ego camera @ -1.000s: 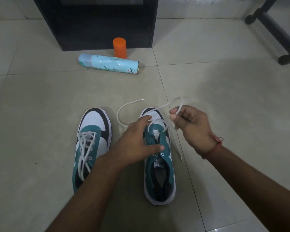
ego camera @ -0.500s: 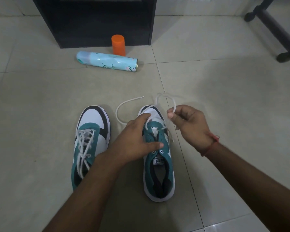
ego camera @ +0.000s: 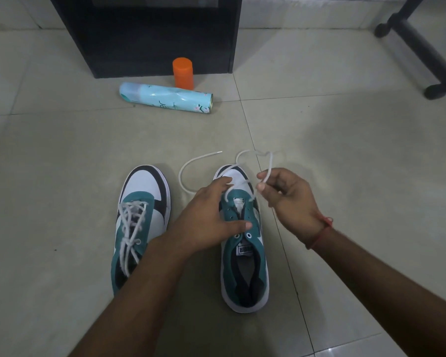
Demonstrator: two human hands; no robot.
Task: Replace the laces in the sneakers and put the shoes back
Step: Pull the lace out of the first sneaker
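One limp white lace [ego camera: 191,166] trails from the unlaced sneaker [ego camera: 245,253]; right hand [ego camera: 286,199] grip pinches it, best held near its stiff tip; left hand [ego camera: 211,215], fingers spread, steadies the shoe

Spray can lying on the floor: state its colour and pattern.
Light blue spray can with a floral print near its right end; head view shows it best.
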